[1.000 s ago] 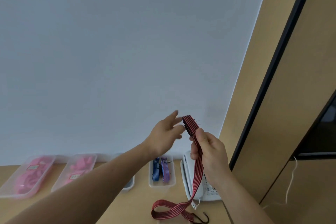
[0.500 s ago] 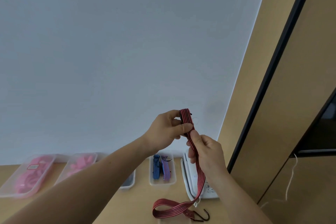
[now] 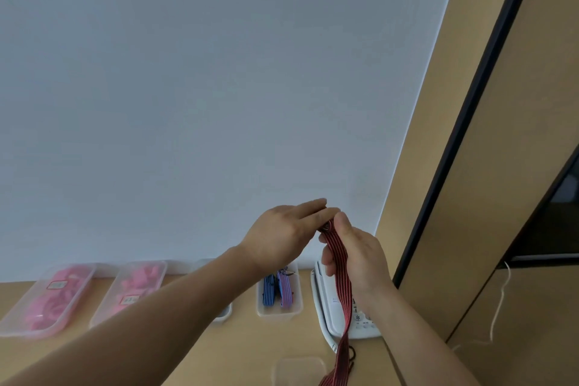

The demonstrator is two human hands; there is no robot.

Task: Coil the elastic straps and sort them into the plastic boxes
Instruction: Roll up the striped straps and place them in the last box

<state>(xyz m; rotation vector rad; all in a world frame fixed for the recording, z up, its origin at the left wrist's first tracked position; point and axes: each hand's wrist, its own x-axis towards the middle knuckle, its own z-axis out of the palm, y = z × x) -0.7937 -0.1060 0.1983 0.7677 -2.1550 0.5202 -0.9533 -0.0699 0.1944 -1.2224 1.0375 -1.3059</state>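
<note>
Red-and-black striped elastic strap (image 3: pixel 340 273) is held upright above the wooden desk (image 3: pixel 250 348), in front of the white wall (image 3: pixel 219 103). The right hand (image 3: pixel 360 255) grips the strap near its upper end: the fingers curl around the band and the thumb (image 3: pixel 341 222) presses against its top. The left hand (image 3: pixel 279 236) is flat, with straight fingers (image 3: pixel 310 207) laid over the rolled upper end of the strap; it holds nothing. Below the right hand the strap hangs down, crosses in front of a white telephone (image 3: pixel 327 298) and leaves the lower edge of the view.

Four clear plastic boxes stand in a row along the wall:
- far-left box (image 3: pixel 31 334): pink contents and a label.
- second box (image 3: pixel 103 321): pink contents and a label.
- third box (image 3: pixel 224 315): mostly hidden behind the left forearm; contents cannot be told.
- fourth box (image 3: pixel 279 315): a blue strap (image 3: pixel 268 291) and a purple strap (image 3: pixel 285 290) lying side by side.

A further clear box (image 3: pixel 297 367) sits on the desk near the lower edge, just beside the hanging strap.
</note>
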